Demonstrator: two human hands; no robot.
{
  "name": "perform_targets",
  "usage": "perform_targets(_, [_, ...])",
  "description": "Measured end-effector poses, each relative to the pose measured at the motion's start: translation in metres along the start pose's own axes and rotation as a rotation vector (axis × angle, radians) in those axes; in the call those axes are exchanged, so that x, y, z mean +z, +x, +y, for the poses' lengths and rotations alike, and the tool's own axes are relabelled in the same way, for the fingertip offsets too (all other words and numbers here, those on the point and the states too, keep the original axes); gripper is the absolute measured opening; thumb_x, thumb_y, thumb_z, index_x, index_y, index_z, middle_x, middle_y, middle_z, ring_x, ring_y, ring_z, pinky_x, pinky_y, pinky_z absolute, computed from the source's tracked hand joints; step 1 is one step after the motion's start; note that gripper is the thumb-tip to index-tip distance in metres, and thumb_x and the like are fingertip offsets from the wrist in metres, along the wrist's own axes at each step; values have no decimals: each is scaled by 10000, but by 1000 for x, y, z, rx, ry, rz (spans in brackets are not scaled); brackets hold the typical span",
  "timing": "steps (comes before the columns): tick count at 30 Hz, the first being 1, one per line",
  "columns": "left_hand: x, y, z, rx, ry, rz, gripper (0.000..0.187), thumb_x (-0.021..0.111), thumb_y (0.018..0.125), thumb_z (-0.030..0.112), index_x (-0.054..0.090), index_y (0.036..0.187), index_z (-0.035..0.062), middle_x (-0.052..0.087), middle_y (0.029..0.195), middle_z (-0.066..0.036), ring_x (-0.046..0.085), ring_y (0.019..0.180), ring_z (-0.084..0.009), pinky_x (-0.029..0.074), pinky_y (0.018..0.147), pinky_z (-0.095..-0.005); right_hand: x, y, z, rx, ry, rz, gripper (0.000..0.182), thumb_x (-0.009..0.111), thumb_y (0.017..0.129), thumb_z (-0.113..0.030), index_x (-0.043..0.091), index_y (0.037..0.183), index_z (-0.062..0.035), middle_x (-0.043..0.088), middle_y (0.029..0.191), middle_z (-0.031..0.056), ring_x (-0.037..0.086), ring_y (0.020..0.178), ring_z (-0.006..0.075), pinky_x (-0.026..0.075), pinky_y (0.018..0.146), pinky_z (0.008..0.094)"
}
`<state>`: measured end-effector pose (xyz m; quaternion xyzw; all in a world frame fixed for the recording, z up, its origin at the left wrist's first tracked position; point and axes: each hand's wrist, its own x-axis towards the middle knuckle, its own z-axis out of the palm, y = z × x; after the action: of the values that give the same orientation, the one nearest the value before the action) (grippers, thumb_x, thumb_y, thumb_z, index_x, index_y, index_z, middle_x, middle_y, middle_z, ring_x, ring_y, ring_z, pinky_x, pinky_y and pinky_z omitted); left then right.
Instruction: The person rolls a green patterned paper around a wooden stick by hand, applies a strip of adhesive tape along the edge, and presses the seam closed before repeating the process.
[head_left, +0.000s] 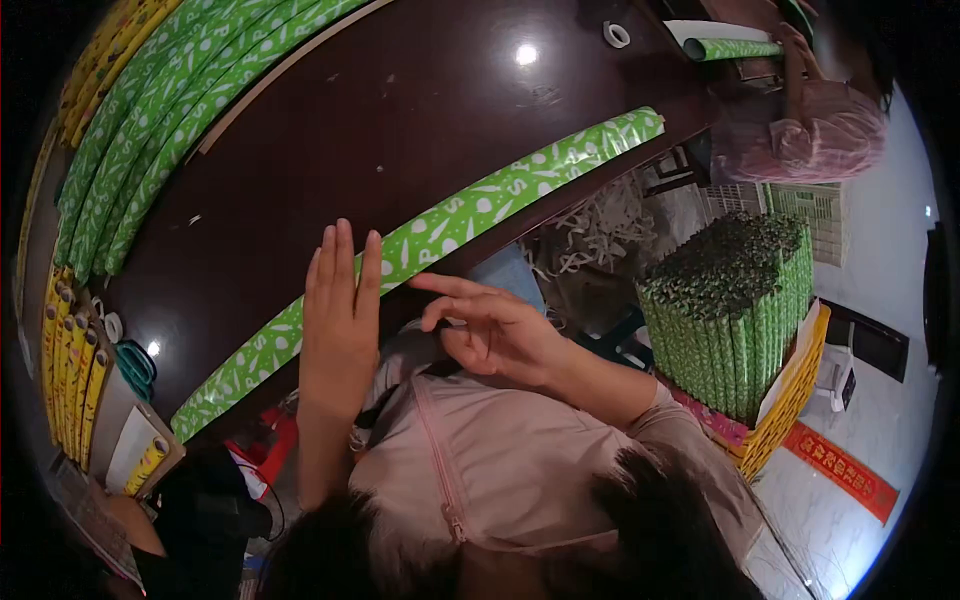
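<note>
While our left hand [342,310] lies across the green roll [455,222], fingers straight and grasping nothing, our right hand [498,335], loosely curled and empty, points its forefinger toward the roll, which runs along the worktop [300,150] beneath the left. We judge this a rolling or smoothing step, calling next for even pressure.

Ahead of the left hand [342,320], a broad low passage lies open over the glossy dark-brown table [350,130], bounded to that hand's far left by stacked green, white-printed tubes [185,110], while one long green, white-printed roll [480,212] bars a low forward sweep from the right hand [500,332].
</note>
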<state>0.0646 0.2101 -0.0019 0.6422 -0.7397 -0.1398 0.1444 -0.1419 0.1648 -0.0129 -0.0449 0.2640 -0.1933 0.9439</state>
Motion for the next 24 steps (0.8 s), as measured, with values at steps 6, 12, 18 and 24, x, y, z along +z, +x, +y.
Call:
perform_targets(6, [6,-2,-1,26,135,2,616,466,889,-57,394,1488,69,305,1541,-245,321,1427,-396,334,1130,-514,-24,-10,-29,-385,-462,495,306,561,965,-232,634,1126,18,686,957,131,614,598,135,451,440,231])
perform_targets(12, [8,-3,1,-16,148,-17,643,463,876,-85,395,1492,86,294,1550,-244,316,1429,-409,326,1131,-521,-20,0,-67,-589,-577,642,306,656,943,-283,680,903,19,712,799,122,506,405,94,377,383,220])
perform_targets(18, [6,-2,1,-39,159,-42,667,474,859,-96,391,1494,91,274,1559,-245,301,1435,-412,312,1136,-530,-20,5,-76,-567,-674,644,258,701,920,-212,675,800,15,708,754,107,476,403,79,357,382,220])
perform_targets(24, [3,0,1,-56,58,-83,773,441,774,-179,370,1501,75,243,1565,-257,259,1446,-435,261,1147,-560,-19,3,-73,-516,-533,620,214,669,936,-188,654,814,-13,710,804,113,524,427,99,373,400,223])
